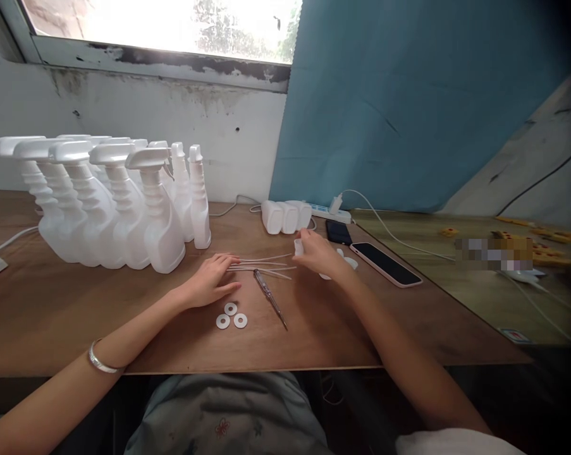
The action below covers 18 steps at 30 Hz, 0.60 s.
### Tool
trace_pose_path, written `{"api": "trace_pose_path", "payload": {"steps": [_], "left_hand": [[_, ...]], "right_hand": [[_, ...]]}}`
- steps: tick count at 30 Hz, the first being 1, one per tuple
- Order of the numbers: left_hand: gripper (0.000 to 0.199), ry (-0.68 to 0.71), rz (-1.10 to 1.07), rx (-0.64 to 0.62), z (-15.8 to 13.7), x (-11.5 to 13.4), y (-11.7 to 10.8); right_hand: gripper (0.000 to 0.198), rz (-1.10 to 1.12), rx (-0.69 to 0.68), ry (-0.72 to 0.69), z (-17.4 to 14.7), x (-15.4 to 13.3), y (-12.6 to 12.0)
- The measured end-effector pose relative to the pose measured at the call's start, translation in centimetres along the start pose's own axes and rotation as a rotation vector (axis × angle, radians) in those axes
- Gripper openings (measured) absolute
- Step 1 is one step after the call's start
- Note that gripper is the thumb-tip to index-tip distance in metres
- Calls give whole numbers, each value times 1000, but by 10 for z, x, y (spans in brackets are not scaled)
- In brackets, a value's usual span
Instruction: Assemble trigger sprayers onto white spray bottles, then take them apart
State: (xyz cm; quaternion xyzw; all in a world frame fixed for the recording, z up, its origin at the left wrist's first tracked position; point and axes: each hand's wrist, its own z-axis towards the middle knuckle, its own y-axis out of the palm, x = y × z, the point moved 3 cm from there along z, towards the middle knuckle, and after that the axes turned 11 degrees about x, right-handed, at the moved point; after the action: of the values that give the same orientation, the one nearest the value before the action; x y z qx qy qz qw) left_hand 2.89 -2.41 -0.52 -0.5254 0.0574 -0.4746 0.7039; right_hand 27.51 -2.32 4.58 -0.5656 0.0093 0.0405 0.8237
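My left hand lies flat on the brown table, fingers stretched out over the near ends of several thin white tubes. My right hand is closed, its thumb and fingers at a small white plastic piece. More white pieces lie partly hidden behind that hand. Between the hands is a screwdriver with a clear handle, its tip toward me. Three white ring washers sit just in front of my left hand.
White spray bottles stand in rows at the left. Three white rounded plastic parts stand at the back, near a power strip. A dark phone and a pink-edged phone lie to the right. A blue curtain hangs behind.
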Motion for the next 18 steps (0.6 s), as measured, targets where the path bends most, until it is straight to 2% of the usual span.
{"api": "trace_pose_path", "payload": {"steps": [3,5,9,13,18], "left_hand": [[41,28,182,-58,-1,-3,1],[37,39,241,-91,-1,-3,1],[33,28,317,-51,0,-3,-2],[39,-79,352,29,1,-10,-4],[50,-281,401,20,-3,-22,-5]], "right_hand": [[38,-186,-197,-27,-6,0,4],[38,-245,-243,-45,-9,-2,6],[46,-300,-235,-30,-10,-6,3],[62,-368,-237,25,-8,-6,-1],[49,-388,-224,15,-8,-4,-3]]}}
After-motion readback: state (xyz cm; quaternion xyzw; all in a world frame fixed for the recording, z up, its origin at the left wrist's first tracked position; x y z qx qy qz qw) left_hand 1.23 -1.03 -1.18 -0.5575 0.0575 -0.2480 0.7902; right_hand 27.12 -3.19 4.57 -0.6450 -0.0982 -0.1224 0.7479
